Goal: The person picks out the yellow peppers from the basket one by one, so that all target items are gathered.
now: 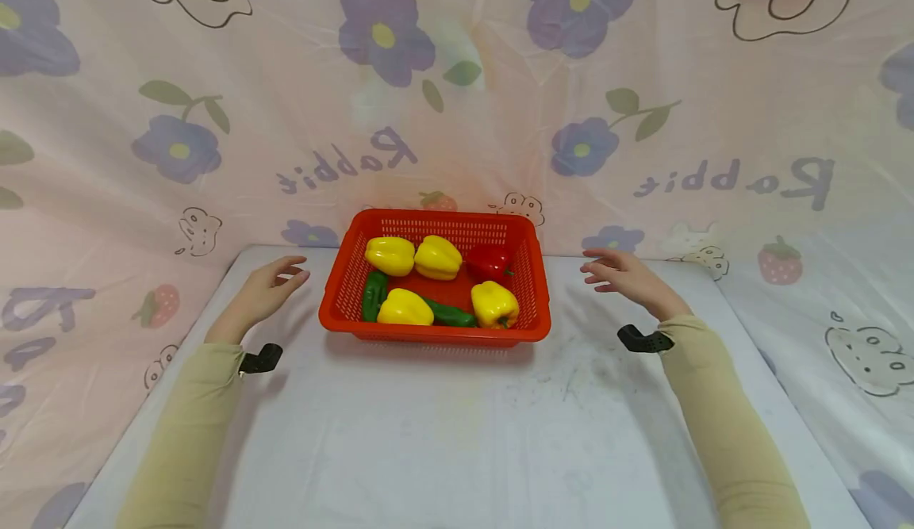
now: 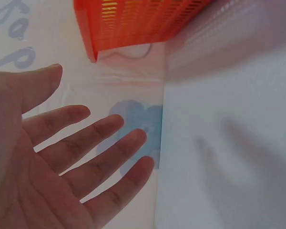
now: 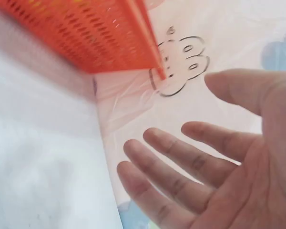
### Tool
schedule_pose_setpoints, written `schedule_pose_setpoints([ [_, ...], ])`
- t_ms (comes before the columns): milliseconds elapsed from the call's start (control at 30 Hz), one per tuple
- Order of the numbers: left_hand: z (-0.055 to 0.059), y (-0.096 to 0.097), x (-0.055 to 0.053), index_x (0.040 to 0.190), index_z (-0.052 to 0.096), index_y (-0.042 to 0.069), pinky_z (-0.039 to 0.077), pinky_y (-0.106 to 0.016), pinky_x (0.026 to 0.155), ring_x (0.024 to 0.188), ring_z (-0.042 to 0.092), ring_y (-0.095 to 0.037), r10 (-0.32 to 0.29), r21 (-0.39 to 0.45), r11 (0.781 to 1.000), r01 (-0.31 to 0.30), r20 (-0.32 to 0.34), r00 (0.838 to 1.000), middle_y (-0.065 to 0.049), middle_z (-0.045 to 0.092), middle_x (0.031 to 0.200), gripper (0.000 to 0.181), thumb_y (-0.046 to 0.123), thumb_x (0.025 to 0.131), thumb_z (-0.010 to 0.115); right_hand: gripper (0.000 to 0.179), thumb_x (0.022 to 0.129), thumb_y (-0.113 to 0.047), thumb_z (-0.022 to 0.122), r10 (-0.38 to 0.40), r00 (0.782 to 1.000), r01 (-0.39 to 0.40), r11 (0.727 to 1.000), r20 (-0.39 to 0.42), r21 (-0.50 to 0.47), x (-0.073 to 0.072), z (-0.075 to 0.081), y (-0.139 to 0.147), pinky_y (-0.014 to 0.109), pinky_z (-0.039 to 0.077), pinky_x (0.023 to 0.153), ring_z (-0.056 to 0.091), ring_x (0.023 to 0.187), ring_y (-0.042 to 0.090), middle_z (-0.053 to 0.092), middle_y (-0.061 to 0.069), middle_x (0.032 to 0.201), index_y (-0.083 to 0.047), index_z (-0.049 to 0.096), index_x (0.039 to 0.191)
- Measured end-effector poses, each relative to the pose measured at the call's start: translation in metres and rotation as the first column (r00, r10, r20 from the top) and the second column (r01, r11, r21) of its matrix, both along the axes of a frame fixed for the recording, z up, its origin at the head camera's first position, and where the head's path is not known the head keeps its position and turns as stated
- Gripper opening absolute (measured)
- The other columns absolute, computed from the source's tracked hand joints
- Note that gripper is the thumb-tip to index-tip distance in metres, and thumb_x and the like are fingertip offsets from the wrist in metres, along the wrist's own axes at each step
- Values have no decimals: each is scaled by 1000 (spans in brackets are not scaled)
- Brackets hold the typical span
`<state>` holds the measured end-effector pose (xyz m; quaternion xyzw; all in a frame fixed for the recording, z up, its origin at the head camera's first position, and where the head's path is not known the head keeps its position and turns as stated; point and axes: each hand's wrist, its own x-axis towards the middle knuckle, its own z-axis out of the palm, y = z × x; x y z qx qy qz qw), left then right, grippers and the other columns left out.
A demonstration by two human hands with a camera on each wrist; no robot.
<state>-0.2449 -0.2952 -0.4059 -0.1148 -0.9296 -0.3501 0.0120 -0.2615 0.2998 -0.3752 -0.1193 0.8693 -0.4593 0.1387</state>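
Observation:
A red plastic basket [image 1: 435, 334] stands toward the back of the white table, between my two hands. Inside it lie several yellow bell peppers [image 1: 438, 258], one red bell pepper [image 1: 489, 262] at the back right, and dark green vegetables [image 1: 374, 296] partly hidden by a yellow pepper and the front rim. My left hand [image 1: 263, 295] hovers to the left of the basket, fingers spread and holding nothing. On the other side, my right hand [image 1: 628, 277] is held in the air with its fingers apart, likewise without anything in it. Neither hand touches the basket.
The white tabletop [image 1: 443, 434] stretches from the basket to the near edge. A pink curtain [image 1: 485, 116] printed with flowers and rabbits hangs behind and beside the table. Each wrist wears a black camera mount [image 1: 261, 358].

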Motion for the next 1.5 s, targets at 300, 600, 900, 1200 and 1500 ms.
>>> schedule_pose_setpoints([
  [300,5,4,8,137,42,-6,55,-30,77,102,59,-44,-78,204,977,69,37,996,-29,56,120,46,21,101,50,50,103,-29,44,8,999,-14,987,-40,-162,9,10,4,38,50,90,56,112,33,52,20,126,0,35,143],
  [600,12,8,14,141,38,-5,54,-35,82,102,63,-30,-140,363,927,90,114,984,-29,51,126,49,20,101,50,45,102,-27,47,-4,997,-18,964,-82,-267,13,24,-4,36,50,90,58,110,31,53,21,128,0,41,138],
  [900,17,22,16,141,38,-6,54,-39,80,100,64,-30,-116,413,910,41,159,980,-29,50,125,54,19,97,58,45,100,-32,51,-6,996,-15,968,-84,-249,16,36,-26,37,49,91,61,106,26,57,17,124,-8,45,137],
  [1200,17,31,11,140,40,-4,52,-47,83,102,63,-33,-107,387,922,33,172,979,-25,51,128,53,17,96,61,44,100,-28,51,72,992,-95,965,-103,-246,14,48,-52,40,49,92,59,110,31,55,19,124,-7,45,137],
  [1500,13,35,6,138,42,-6,53,-43,82,99,63,-31,-71,349,937,-7,209,975,-25,48,132,57,13,91,67,39,98,-22,54,203,977,-210,967,-63,-141,0,48,-85,45,47,93,57,111,34,58,15,122,-7,50,134],
])
